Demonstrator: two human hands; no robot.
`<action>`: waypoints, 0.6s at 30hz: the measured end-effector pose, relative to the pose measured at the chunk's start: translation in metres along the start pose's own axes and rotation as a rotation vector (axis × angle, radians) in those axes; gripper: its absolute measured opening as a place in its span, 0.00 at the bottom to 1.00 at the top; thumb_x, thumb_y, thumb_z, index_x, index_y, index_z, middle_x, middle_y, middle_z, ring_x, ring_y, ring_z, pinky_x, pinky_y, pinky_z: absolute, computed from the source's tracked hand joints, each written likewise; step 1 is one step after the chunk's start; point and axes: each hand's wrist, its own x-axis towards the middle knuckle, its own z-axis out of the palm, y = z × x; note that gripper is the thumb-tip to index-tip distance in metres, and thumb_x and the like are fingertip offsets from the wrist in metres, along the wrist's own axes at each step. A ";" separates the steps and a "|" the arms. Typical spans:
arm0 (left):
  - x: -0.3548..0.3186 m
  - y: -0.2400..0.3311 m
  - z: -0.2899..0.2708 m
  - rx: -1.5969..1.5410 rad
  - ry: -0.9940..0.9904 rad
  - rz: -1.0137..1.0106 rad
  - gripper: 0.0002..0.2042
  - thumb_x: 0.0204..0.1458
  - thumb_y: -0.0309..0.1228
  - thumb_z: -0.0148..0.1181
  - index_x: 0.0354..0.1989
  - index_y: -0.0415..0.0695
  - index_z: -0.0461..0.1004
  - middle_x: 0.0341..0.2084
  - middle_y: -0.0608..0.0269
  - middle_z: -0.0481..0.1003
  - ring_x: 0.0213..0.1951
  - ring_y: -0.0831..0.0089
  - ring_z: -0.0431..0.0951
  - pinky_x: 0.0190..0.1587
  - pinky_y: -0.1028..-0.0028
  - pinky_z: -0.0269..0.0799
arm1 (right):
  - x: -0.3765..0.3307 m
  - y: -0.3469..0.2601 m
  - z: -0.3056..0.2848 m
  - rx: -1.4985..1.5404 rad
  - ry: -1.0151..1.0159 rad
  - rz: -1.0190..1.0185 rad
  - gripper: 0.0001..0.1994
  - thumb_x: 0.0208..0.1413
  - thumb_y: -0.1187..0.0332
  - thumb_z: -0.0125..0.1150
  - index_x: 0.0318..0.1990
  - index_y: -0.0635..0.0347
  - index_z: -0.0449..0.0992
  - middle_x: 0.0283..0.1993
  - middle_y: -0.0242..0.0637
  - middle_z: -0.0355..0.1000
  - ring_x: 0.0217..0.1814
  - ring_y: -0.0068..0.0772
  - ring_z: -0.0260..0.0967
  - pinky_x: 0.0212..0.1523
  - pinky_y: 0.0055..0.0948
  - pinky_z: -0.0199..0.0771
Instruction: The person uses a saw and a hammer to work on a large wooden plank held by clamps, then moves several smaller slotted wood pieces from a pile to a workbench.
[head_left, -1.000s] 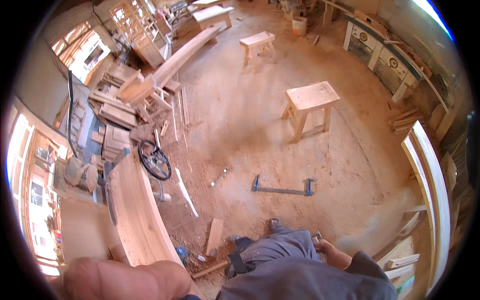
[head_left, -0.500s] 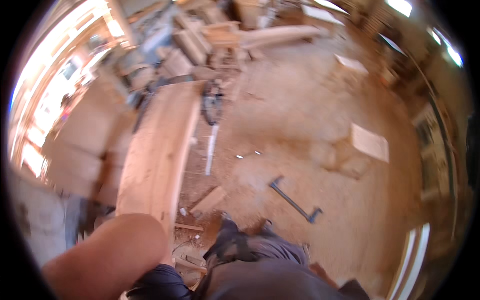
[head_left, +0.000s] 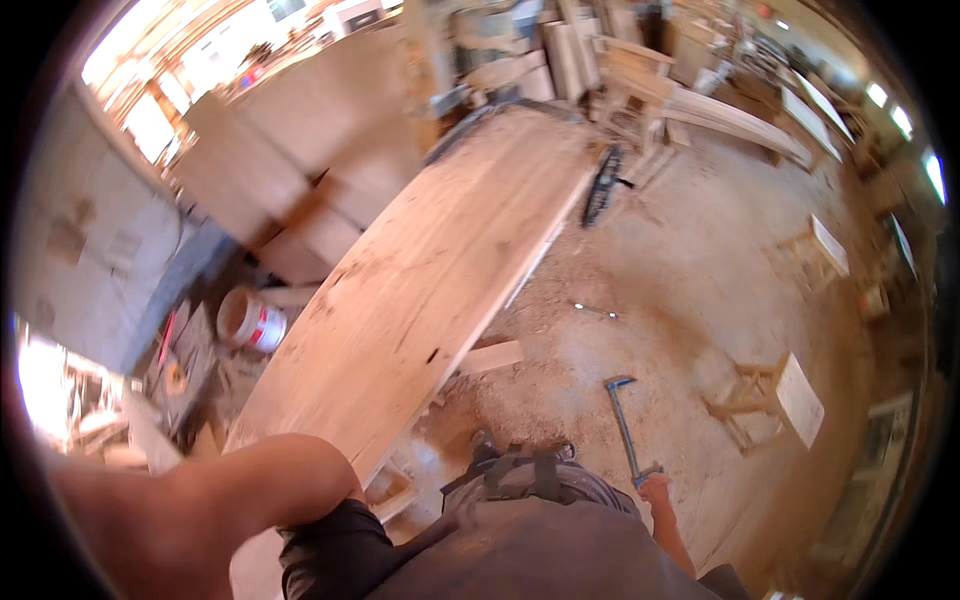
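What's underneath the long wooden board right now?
Along the right edge of the board, a wood offcut sticks out below, with wooden pieces nearer the person. Whatever lies fully beneath is covered.

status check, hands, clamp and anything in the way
Left hand out of view. Right hand overlaps near end of clamp in picture, contact unclear. Clamp right of slab, seemingly on floor. Left arm hides part of slab.
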 end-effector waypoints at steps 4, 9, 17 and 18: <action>-0.061 0.026 -0.157 0.679 0.281 -0.286 0.14 0.57 0.35 0.54 0.42 0.34 0.73 0.40 0.53 0.75 0.44 0.64 0.75 0.50 0.65 0.69 | -0.019 -0.081 0.110 -0.300 0.047 -0.228 0.12 0.52 0.69 0.58 0.43 0.65 0.76 0.29 0.43 0.76 0.24 0.32 0.74 0.22 0.27 0.71; -0.239 0.148 -0.300 1.090 0.862 -1.060 0.06 0.57 0.24 0.51 0.35 0.38 0.75 0.25 0.62 0.74 0.29 0.74 0.71 0.34 0.72 0.66 | -0.061 -0.169 0.257 -0.594 -0.175 -0.506 0.15 0.51 0.70 0.59 0.45 0.69 0.75 0.32 0.42 0.76 0.29 0.34 0.75 0.29 0.28 0.75; -0.315 0.248 -0.269 1.152 1.135 -1.440 0.05 0.51 0.23 0.57 0.35 0.35 0.75 0.26 0.58 0.77 0.26 0.69 0.77 0.33 0.71 0.73 | -0.071 -0.231 0.401 -0.955 -0.275 -0.716 0.16 0.52 0.70 0.61 0.48 0.68 0.77 0.38 0.42 0.79 0.41 0.32 0.77 0.45 0.31 0.76; -0.325 0.264 -0.273 0.983 1.245 -1.396 0.04 0.51 0.23 0.56 0.34 0.37 0.74 0.25 0.58 0.77 0.26 0.68 0.77 0.33 0.70 0.74 | -0.091 -0.246 0.427 -0.900 -0.301 -0.651 0.16 0.52 0.70 0.61 0.48 0.68 0.77 0.39 0.42 0.79 0.41 0.32 0.77 0.45 0.31 0.76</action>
